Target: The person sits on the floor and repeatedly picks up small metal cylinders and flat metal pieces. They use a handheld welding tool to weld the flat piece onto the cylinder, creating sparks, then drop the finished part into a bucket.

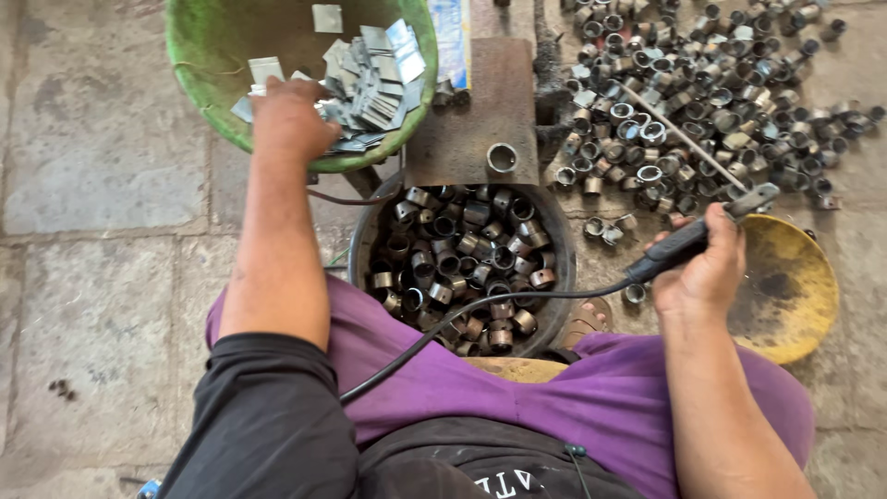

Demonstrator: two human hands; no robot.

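The person is sitting low over a floor [102, 305] of large grey stone slabs with dirty joints; purple trousers and a black top are filling the lower part of the view. A rusty flat metal plate [480, 111] is lying ahead of the knees, and one short metal ring [502, 158] is standing on its near edge.

A green bowl [199, 55] is sitting at the upper left and is holding a loose heap of small flat metal pieces [374, 79], grey and roughly square. The left hand [291, 115] is reaching into this bowl, palm down, fingers curling onto the pieces at the near side of the heap; whether it is gripping one cannot be told, as the fingertips are hidden.

A round black tub [365, 236] is standing between the knees, just below the plate, and is lying nearly full of short metal rings [462, 263]. A much larger scatter of the same rings [702, 102] is spreading over the floor at the upper right. A worn yellow dish [795, 286] is resting on the floor by the right knee.

The right hand [702, 273] is closing firmly around the dark handle of a welding holder [684, 242], which is clamping a thin rod [679, 139] pointing up-left over the scattered rings. A black cable [480, 310] is running from the handle across the tub rim to the lap.
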